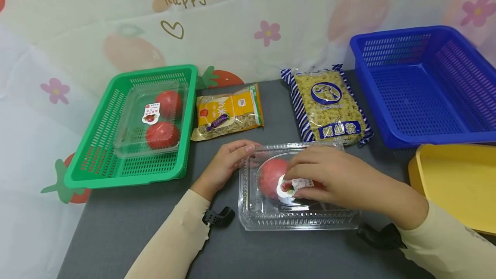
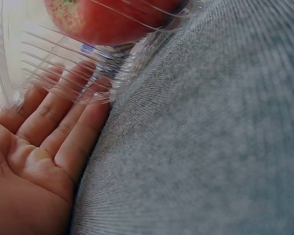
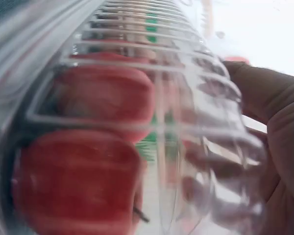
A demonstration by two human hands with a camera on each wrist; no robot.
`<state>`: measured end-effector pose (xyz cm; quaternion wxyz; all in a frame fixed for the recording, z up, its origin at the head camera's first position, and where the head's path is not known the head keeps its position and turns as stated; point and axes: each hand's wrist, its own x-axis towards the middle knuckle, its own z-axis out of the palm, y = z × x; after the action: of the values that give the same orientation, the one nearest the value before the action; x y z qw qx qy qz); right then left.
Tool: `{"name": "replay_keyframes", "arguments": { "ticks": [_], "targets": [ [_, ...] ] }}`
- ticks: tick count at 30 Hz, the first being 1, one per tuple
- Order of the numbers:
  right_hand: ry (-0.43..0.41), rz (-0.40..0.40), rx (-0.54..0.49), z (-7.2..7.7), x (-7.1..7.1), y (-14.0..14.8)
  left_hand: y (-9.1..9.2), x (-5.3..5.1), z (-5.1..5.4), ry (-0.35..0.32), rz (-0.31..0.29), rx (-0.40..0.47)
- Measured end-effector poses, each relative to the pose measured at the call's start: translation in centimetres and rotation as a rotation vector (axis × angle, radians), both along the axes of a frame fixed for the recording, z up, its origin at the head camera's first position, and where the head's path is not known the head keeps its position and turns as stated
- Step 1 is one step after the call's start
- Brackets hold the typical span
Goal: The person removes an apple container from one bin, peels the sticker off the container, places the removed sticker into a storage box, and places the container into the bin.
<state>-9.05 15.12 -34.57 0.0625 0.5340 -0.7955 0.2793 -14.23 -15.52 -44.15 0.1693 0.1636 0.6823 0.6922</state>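
Note:
A clear plastic box [image 1: 298, 223] with red tomatoes inside, one of them [image 1: 271, 178] plain through the lid, lies on the grey table. My left hand [image 1: 222, 165] touches its left side near the back corner; the left wrist view has this hand [image 2: 49, 132] with fingers extended against the ribbed plastic. Over the lid, my right hand [image 1: 333, 175] has thumb and fingertips spread at the edges of a white sticker [image 1: 286, 187], partly covering it. Two tomatoes [image 3: 78, 181] show through the box side in the right wrist view, with part of my right hand [image 3: 279, 132] beyond.
A green basket [image 1: 128, 180] at the left holds another box of tomatoes [image 1: 162, 134]. Behind my hands lie an orange-and-clear food bag [image 1: 232, 111] and a pasta bag [image 1: 329, 106]. At the right stand a blue basket [image 1: 418, 94] and a yellow tray [image 1: 457, 184].

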Motion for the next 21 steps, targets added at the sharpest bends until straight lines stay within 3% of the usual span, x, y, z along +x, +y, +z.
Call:
{"name": "replay_keyframes", "arguments": {
  "ticks": [7,21],
  "targets": [
    [0.082,0.042,0.116,0.3,0.0,-1.0,-0.1,0.1,0.1,-0.013,0.008,0.006],
    [0.220,0.027,0.144,0.5,0.3,-1.9,0.0,0.1,0.0,-0.019,0.019,-0.013]
  ]
}}
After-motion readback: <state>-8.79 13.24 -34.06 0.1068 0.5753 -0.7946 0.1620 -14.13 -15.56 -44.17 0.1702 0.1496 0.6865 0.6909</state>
